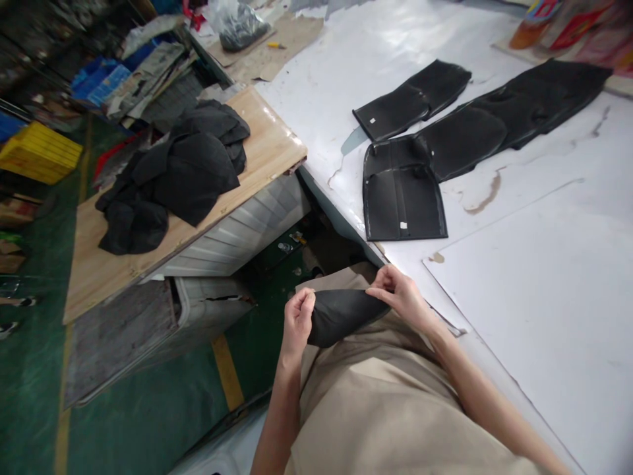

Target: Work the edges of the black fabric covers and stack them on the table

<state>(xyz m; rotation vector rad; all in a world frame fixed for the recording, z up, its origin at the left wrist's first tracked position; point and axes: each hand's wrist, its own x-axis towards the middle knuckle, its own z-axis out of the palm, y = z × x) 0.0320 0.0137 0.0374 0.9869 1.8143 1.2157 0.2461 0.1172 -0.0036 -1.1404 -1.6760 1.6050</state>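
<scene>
Stretched between my two hands, above my lap, is a piece of black fabric (343, 313) with its upper edge pulled straight. My left hand (298, 320) pinches one upper corner between thumb and fingers. At the other end of that edge, my right hand (398, 293) pinches the cloth near the table's edge. The lower part of the cloth hangs down over my beige clothing. Just beyond my right hand, a flat black sewn piece (405, 198) with a small white tag lies on the white table (554, 264).
Overlapping black pieces (514, 119) trail to the right, with a shorter black piece (413, 99) behind them. Crumpled black fabric (182, 165) lies heaped on a wooden board (267, 132) at left. A yellow crate (42, 153) stands on the green floor. Jars (537, 25) are at upper right.
</scene>
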